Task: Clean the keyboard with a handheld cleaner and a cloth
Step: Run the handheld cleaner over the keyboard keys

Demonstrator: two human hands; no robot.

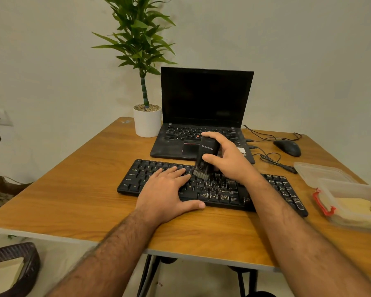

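Head view, working items.
- Black full-size plastic keyboard (212, 187): lies across the middle of the wood-grain tabletop (73, 189), near its front edge. Pale dust or crumbs show on the keys of its right half; the left half looks cleaner.
- Black handheld cleaner with grey brush head (206, 159): held upright, bristles down on the centre keys. The right hand (229, 159) grips its body, fingers over the top, thumb on the near face.
- Left hand (169, 189): flat, fingers straight, pressing the keyboard's left half, thumb along the front edge.
- Step in hand, as judged: brushing the keys. Advice: keep the left hand bracing, keep the brush upright, work row by row toward the dirty right end.

Head view, surroundings.
- Black open laptop (201, 116), screen dark, just behind the keyboard; the cleaner's top could knock it.
- White pot with green plant (147, 121), left of the laptop.
- Black wired mouse (287, 147), its cables near the keyboard's far right corner.
- Clear plastic box with red clip (351, 202), at right; contents pale, possibly the cloth, cannot tell.
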